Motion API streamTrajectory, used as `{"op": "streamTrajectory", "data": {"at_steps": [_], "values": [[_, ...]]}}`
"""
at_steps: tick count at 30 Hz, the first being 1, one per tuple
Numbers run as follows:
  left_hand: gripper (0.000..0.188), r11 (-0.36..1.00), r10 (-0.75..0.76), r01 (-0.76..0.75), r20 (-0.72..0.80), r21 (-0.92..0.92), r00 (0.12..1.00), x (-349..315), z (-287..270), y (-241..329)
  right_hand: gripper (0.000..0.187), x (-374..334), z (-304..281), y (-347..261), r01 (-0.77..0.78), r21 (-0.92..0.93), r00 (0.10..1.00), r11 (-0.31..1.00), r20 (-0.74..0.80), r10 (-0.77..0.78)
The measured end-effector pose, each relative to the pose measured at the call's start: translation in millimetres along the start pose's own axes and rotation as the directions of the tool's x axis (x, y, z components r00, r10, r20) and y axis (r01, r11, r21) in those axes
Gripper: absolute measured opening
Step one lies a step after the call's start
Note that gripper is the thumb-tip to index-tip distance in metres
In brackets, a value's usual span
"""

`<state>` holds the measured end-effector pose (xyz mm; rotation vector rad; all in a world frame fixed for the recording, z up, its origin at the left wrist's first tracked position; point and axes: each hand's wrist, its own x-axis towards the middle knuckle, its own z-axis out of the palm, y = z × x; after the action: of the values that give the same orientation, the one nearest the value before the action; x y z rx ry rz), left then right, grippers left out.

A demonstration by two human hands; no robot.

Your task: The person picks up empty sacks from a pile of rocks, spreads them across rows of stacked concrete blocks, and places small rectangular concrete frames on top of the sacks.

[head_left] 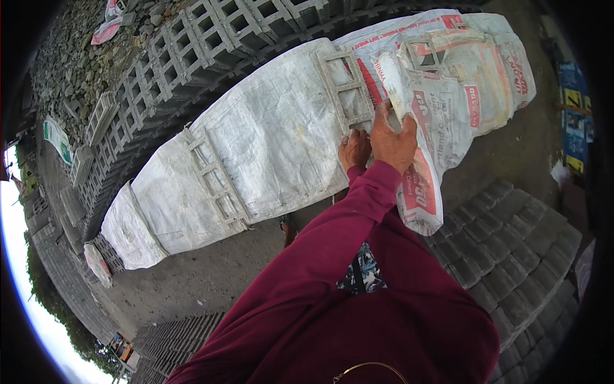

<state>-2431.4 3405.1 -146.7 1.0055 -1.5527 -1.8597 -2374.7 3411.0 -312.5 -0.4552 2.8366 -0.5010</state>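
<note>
My forearms cross in maroon sleeves, the left over the right. My left hand (393, 142) is closed, thumb and fingers pinching the raised edge of a white and red cement sack (425, 185), whose lower end hangs toward me. My right hand (355, 151) sits just left of it with curled fingers, at the near end of a grey hollow concrete block (345, 86); what it grips is hidden. That block lies on a long white woven sheet (268, 121). A second hollow block (219, 182) rests farther left on the sheet, and another (425, 52) on the opened cement sacks at right.
Rows of hollow blocks (211, 35) stand behind the sheet, with a gravel heap (77, 54) beyond. Stacked grey pavers (511, 237) rise at the right, more stacks (173, 345) at lower left. Blue and yellow packages (574, 115) are at the far right.
</note>
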Motion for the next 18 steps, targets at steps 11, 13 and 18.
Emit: {"op": "streamTrajectory", "data": {"at_steps": [11,13,18], "values": [[0.027,1.000,-0.024,0.025,0.122,-0.001,0.992,28,-47,-30,0.031,-157,-95,36,-0.057,0.569,0.970,0.820,0.226,-0.089],[0.031,0.997,-0.046,0.038,0.134,0.060,0.990,32,-68,-43,0.030,-198,-142,60,0.047,0.546,0.934,0.836,0.272,-0.230],[0.023,0.994,-0.109,0.108,0.046,0.036,0.993,31,-121,-93,0.026,-293,-239,119,-0.085,0.344,0.835,0.935,0.537,-0.122]]}}
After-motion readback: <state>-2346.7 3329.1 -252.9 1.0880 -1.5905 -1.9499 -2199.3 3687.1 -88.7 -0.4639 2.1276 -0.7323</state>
